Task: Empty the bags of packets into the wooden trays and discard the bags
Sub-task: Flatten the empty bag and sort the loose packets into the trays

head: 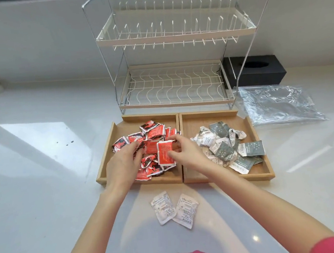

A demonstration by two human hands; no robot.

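Pinching one red packet (pixel 165 153), her right hand (pixel 181 152) held it over the left wooden tray (pixel 108 161); her left hand (pixel 123 164) seemingly gripped nothing, fingers resting among the red heap. Both trays were filled, but two white packets (pixel 174 208) lay on the bench (pixel 43 157), and an emptied clear bag (pixel 279 104) awaited discarding.

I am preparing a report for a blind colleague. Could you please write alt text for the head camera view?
Two hands, left hand and right hand, sort red packets in the left wooden tray; the right one pinches one packet. The right wooden tray holds grey packets; two white packets lie in front.
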